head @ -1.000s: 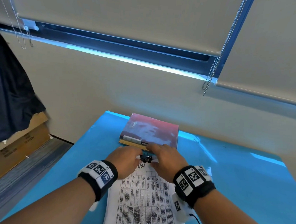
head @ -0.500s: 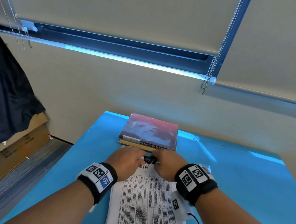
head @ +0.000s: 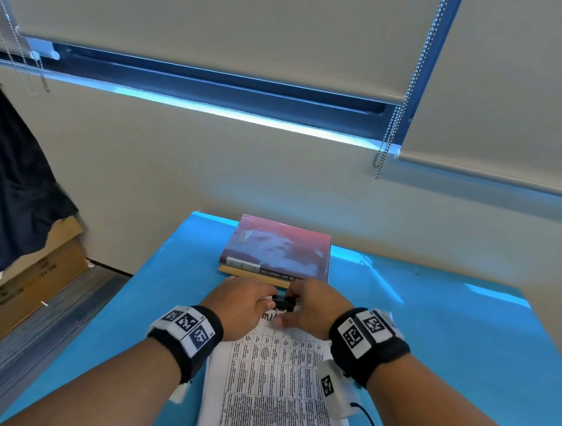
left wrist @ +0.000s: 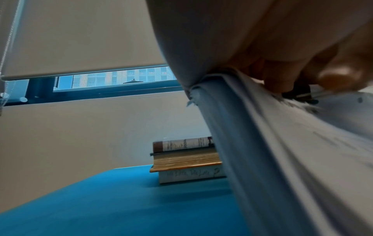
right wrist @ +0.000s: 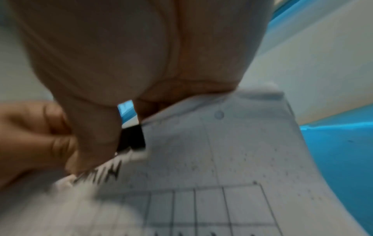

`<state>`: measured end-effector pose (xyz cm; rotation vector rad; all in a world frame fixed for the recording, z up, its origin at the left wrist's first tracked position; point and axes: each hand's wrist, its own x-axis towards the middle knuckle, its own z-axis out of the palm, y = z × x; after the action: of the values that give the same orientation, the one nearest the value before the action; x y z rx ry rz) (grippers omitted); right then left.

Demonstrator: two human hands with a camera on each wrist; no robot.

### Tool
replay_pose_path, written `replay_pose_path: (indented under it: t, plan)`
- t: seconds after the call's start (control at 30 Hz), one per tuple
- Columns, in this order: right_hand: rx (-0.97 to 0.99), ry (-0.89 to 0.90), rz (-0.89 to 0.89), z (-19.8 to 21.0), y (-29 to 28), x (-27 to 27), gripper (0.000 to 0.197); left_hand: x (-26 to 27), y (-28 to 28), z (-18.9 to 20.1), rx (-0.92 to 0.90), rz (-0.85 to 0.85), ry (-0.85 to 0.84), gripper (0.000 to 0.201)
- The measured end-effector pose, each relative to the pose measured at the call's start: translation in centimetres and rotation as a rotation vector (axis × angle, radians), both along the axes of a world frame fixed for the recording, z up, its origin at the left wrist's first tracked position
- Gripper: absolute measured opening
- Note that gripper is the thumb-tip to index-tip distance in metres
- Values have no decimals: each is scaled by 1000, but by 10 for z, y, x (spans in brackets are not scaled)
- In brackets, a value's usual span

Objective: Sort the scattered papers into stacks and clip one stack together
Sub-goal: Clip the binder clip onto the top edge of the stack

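A stack of printed papers [head: 276, 377] with table grids lies lengthwise on the blue table [head: 446, 338]. A black binder clip [head: 284, 302] sits on the middle of its far edge. My left hand [head: 261, 302] grips that far edge just left of the clip, and in the left wrist view the paper stack [left wrist: 272, 143] is lifted off the table there. My right hand [head: 295, 307] pinches the clip, thumb on top beside the black binder clip [right wrist: 132, 138], fingers hidden behind the sheets. My left hand [right wrist: 30, 135] shows curled at the left of the right wrist view.
A pile of books [head: 277, 249] with a red cover on top lies just beyond the hands, near the wall. A cardboard box [head: 22, 282] and dark cloth are left of the table, and bare blue table surface spreads to the right.
My right hand's fingers have drawn back off the book's edge and curled in onto the clip. Both hands have closed together around it, and the stack's far edge has come up.
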<state>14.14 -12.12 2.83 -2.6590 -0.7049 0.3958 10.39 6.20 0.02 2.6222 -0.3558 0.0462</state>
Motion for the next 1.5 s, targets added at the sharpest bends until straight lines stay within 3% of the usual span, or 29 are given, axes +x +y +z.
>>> replay_pose_path:
  t: [0.13, 0.33, 0.43, 0.57, 0.7, 0.9, 1.23, 1.5]
  plan:
    - [-102, -80, -20, -8, -1, -7, 28, 0, -9, 0, 15, -9, 42, 21]
    - [-154, 90, -143, -13, -42, -2, 4, 0, -6, 3, 14, 72, 185, 22]
    - [-157, 159, -218, -25, -64, 1, 14, 5, 6, -1, 31, 129, 335, 21]
    - [-167, 181, -295, -39, -77, 5, 19, 14, 14, -20, -140, 224, 477, 14]
    - [-130, 165, -361, -46, -80, 11, 26, 26, 18, -42, -288, 353, 488, 8]
    - [-49, 98, -469, -54, -73, 27, 20, 37, 21, -45, -304, 505, 423, 26]
    - [-78, 54, -533, -61, -64, 46, 24, 55, 25, -44, -224, 537, 427, 19]
    - [-32, 74, -575, -54, -74, 34, 45, 47, 31, -43, -247, 558, 427, 39]
